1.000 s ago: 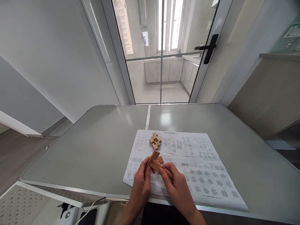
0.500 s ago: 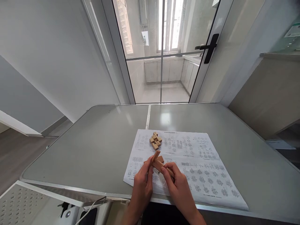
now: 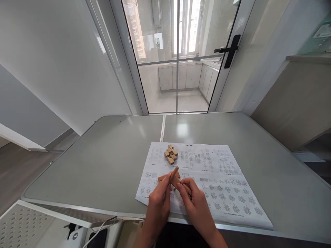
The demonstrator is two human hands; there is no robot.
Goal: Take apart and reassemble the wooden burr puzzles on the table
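Clock from my hands, 12 straight ahead. I see left hand (image 3: 158, 199) grasping a wooden slat (image 3: 175, 172), its free end pointing up toward 12. Right hand (image 3: 193, 199) pinches a wooden bar (image 3: 186, 188) between thumb and fingers. Slat and bar meet between the hands; can't tell if they interlock. Another brown piece (image 3: 160, 178) lies at 11, partly hidden. Lighter block cluster (image 3: 171, 155) at 12, on the printed sheet (image 3: 248, 215), which lies on the grey worktop (image 3: 111, 162). White cord (image 3: 97, 233) at 8, black door handle (image 3: 231, 51) at 1.
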